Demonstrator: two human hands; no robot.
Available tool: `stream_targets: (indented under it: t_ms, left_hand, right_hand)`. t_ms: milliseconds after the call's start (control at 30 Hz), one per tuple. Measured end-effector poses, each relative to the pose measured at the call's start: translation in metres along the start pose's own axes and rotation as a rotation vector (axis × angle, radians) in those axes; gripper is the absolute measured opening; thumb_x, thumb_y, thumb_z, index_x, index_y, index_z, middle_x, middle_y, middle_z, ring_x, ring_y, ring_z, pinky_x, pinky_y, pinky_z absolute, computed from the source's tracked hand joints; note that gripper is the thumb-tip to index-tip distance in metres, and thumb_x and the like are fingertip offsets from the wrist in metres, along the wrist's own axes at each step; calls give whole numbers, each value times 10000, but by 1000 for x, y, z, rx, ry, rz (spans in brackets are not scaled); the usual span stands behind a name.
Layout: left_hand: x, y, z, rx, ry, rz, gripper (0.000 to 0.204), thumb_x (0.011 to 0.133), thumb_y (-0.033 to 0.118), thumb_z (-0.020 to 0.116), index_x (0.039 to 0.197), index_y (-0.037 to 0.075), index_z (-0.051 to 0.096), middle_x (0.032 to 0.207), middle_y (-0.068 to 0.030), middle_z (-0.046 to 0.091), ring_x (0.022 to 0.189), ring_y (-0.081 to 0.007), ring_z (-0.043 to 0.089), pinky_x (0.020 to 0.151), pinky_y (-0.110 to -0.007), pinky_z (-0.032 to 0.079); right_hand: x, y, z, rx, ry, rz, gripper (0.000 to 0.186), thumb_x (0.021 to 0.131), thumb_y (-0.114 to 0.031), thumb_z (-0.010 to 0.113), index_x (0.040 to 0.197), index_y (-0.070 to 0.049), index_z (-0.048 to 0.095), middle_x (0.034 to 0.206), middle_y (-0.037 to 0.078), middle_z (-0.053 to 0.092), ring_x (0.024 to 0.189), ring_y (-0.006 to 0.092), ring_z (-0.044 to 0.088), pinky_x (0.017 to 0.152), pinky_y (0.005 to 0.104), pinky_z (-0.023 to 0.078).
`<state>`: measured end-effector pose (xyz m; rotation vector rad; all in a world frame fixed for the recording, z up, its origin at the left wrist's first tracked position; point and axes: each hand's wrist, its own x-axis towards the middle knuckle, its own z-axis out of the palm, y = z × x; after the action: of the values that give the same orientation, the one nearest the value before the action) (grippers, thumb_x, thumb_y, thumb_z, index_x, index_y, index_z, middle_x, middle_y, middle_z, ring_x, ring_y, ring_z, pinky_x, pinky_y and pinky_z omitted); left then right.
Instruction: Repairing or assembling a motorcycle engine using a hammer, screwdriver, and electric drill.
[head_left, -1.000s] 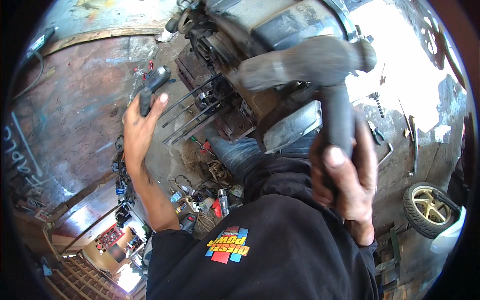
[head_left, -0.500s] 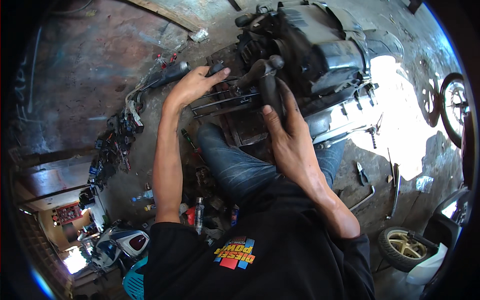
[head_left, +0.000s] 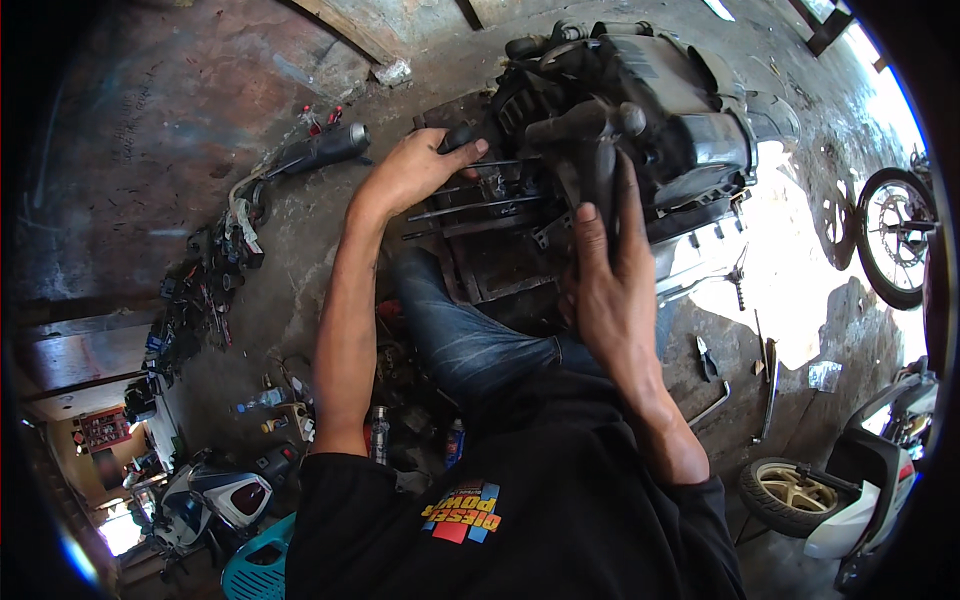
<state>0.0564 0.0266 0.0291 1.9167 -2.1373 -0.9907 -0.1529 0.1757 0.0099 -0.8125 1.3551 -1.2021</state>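
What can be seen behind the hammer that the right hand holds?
Behind the hammer, dark machinery shows around its head, with a bulky casing to the right. Whatever lies directly behind the hammer and right hand is covered; I cannot tell.

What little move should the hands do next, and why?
Maybe line the hammer up with the small dark handle: the right hand grips the hammer, the left hand holds that handle, and the hammer's head is off to the handle's right.
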Motion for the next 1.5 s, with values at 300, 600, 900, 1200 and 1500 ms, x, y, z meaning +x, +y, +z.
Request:
stream_targets:
  t_ms: [300,600,900,1200,1500]
  left_hand:
    - [3,-6,0,59,-13,29,600,911,581,660,1030,-3,730,857,-134,728,821,-201,657,796,-357,505]
    - [0,-4,1,-39,-7,97,529,925,502,668,1032,-14,719,936,-181,738,924,-287,710,838,-386,523]
    - [2,-11,6,-3,34,66,529,934,482,659,1128,-9,693,1053,-213,726,1046,-320,684,909,-406,505]
    - [-4,1,0,3,-20,-41,535,945,480,641,1151,-11,685,1111,-254,703,1094,-362,669,936,-413,498]
    - [-2,1,0,4,12,-33,575,954,476,622,1162,-59,647,1099,-266,696,1066,-364,671,930,-434,492]
  right_hand:
    - [-19,-37,-10,94,72,-52,570,1043,-312,564,1566,-256,345,737,12,572,485,53,442,401,218,332]
    - [-4,-8,-1,-270,-92,-188,530,1071,-211,487,1552,-56,327,1378,248,576,1307,328,531,1089,364,396]
    - [-3,-4,19,-518,-44,-35,612,1044,-264,524,1570,-89,265,1159,362,641,1098,476,651,915,475,506]
    - [-18,-28,-13,161,150,-208,589,1073,-265,493,1589,-137,238,991,119,692,588,85,534,499,228,418]
    - [-9,-4,-10,-429,-43,-173,627,1067,-267,486,1594,-116,184,1151,263,674,950,371,693,847,446,532]
